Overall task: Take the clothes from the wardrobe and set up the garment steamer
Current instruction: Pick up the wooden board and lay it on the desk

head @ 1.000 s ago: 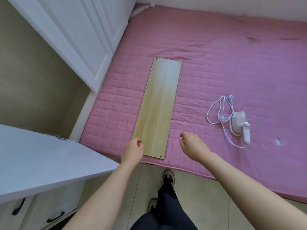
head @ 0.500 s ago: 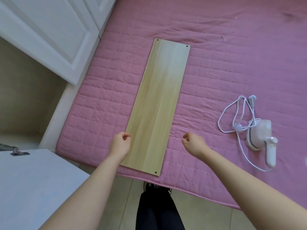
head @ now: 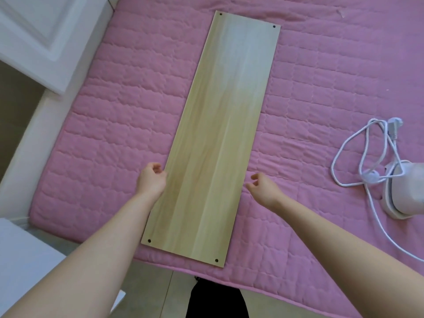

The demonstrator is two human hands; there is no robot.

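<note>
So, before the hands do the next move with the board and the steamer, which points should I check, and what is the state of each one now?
1. Wooden board lies flat on the pink quilt: ok.
2. Board fully supported: not ok, its near end reaches the bed edge or slightly past it.
3. Left hand free: ok, fingers loosely curled, holding nothing, at the board's left edge.
4. Right hand free: ok, holding nothing, beside the right edge.
5. Garment steamer within view on the quilt: ok, partly cut off.
6. White cord untangled: not ok, looped by the steamer.
7. Clothes ready: cannot tell, none visible.
</note>
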